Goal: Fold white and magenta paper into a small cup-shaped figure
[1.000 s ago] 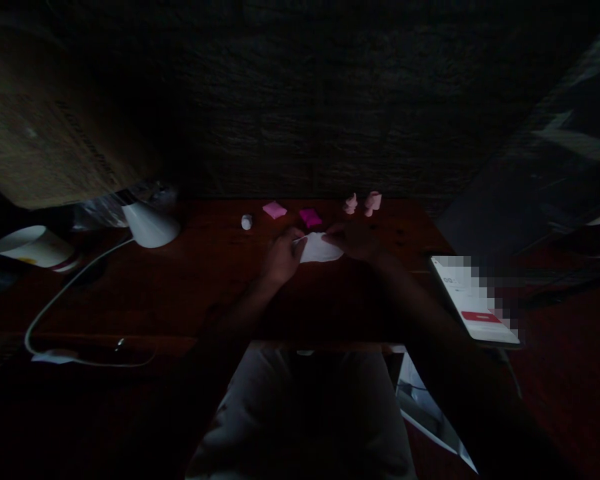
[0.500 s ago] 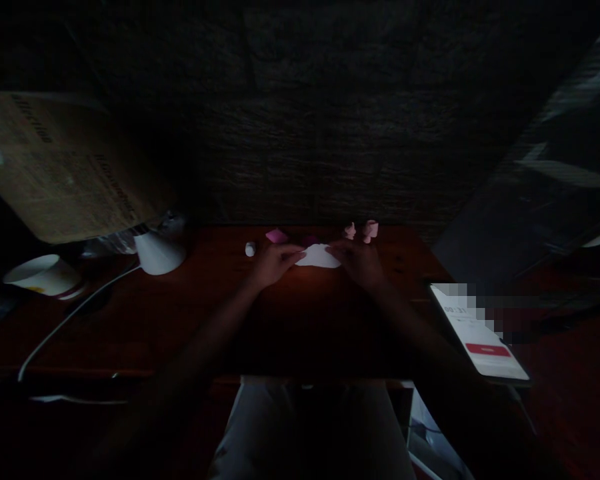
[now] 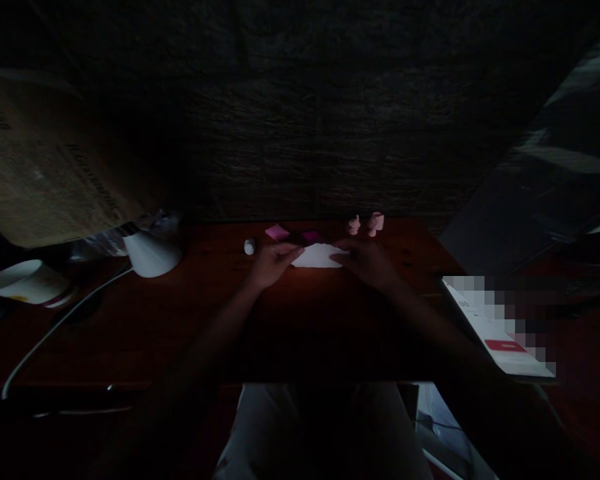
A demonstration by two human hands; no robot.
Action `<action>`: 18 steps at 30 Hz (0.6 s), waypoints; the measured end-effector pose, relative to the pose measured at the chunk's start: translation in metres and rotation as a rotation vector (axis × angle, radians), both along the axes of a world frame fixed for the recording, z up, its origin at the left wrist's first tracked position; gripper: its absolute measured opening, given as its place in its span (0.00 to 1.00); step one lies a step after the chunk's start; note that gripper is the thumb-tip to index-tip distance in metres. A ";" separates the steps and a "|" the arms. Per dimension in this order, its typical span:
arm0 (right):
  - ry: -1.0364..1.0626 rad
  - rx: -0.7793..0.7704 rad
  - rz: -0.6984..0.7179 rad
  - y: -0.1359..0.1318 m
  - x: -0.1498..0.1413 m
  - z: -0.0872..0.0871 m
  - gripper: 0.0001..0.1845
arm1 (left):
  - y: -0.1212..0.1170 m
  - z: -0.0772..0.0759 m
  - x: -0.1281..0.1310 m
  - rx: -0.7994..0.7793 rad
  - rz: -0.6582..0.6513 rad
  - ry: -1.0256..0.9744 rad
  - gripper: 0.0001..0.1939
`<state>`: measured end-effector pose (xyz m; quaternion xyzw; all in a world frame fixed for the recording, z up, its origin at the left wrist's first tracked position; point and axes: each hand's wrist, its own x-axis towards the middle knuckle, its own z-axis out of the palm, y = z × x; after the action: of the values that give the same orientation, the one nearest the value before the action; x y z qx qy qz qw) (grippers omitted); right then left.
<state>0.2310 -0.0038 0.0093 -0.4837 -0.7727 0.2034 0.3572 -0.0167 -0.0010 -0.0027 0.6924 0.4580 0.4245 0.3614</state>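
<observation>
A white sheet of paper [image 3: 317, 255] lies flat on the dark wooden table [image 3: 180, 313] under dim light. My left hand [image 3: 273, 262] rests at its left edge, fingertips pressed together on the paper. My right hand [image 3: 370, 263] lies at its right edge, fingers pressing down on it. Just behind the sheet sit a light pink folded piece [image 3: 277, 232] and a darker magenta one [image 3: 311, 236]. Two small pale pink folded figures [image 3: 364, 224] stand at the back right.
A white desk lamp [image 3: 150, 253] with a bent neck stands at left, near a white cup [image 3: 23, 283] and a cardboard box [image 3: 45, 173]. A small white round object [image 3: 249, 247] lies behind my left hand. A lit phone [image 3: 500, 330] leans at right.
The paper has gone from lifted between my fingers to lying flat on the table. My hands have slid apart to its edges. The view has shifted slightly.
</observation>
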 end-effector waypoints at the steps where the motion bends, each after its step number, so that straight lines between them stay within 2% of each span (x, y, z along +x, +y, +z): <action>1: -0.006 0.014 -0.025 -0.001 0.000 0.001 0.11 | 0.000 0.000 0.001 0.004 0.006 0.004 0.13; 5: -0.040 0.008 -0.021 -0.004 0.001 0.003 0.10 | -0.001 0.000 0.003 0.007 0.014 0.011 0.12; 11: -0.045 -0.054 -0.032 -0.006 0.002 0.001 0.10 | 0.000 -0.002 -0.005 -0.040 -0.055 0.067 0.12; 18: -0.129 -0.083 -0.074 -0.008 -0.001 0.003 0.13 | 0.001 -0.004 -0.007 -0.055 -0.041 0.022 0.08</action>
<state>0.2297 -0.0117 0.0121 -0.5386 -0.7665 0.1903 0.2936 -0.0234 0.0001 -0.0062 0.6960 0.4592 0.3967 0.3837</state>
